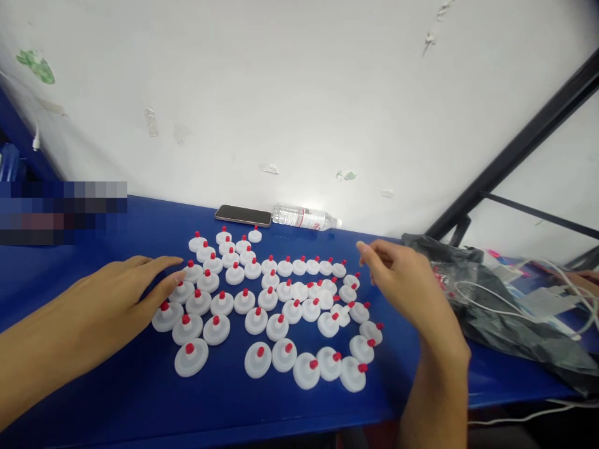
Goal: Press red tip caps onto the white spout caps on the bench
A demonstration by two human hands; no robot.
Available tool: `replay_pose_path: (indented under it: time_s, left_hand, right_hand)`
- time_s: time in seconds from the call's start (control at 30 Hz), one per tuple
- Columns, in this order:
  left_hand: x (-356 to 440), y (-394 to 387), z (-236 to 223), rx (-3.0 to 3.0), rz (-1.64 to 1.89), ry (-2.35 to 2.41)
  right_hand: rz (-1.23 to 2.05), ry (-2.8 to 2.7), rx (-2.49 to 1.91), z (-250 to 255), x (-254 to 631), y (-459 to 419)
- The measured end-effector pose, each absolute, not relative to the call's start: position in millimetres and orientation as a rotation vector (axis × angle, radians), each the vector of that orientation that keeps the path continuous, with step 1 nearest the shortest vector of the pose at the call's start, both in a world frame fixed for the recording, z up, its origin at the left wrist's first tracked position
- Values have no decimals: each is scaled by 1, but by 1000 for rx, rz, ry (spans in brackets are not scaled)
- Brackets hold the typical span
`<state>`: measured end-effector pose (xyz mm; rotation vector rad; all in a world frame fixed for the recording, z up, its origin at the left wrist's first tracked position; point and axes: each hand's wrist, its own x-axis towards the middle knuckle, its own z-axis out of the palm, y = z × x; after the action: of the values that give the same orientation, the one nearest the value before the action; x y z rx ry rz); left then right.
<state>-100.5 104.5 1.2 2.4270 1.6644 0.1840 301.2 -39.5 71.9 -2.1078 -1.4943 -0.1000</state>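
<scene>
Many white round plastic caps (pixel 256 320), each with a small red tip, stand in rows and curves on the blue table (pixel 299 418). My left hand (pixel 135 284) reaches in from the left, fingers stretched and apart. Its thumb and index tips are over the leftmost caps (pixel 181 291); whether they touch is unclear. To the right of the rows hovers my right hand (pixel 397 268), its fingers loosely bent and thumb extended. Nothing shows in it. A red-tipped cap (pixel 351 281) is closest to it. Some caps near the middle lie tilted or overlap others.
A dark phone (pixel 243 215) and a clear water bottle (pixel 306 217) lie along the wall. On the right are a black plastic bag (pixel 505 330), white cables (pixel 496 304) and part of another person's hand (pixel 583 280). A black metal frame (pixel 515 146) slants up there.
</scene>
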Motion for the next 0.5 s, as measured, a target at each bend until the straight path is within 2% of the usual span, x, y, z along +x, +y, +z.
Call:
replay_pose_path:
  time_s: [0.23, 0.5]
  left_hand:
    - [-94, 108, -2, 2391, 110, 1822]
    - [-95, 109, -11, 2489, 109, 1818]
  right_hand:
    - [-161, -1394, -1919, 73, 301, -39]
    - [130, -1811, -1908, 70, 289, -35]
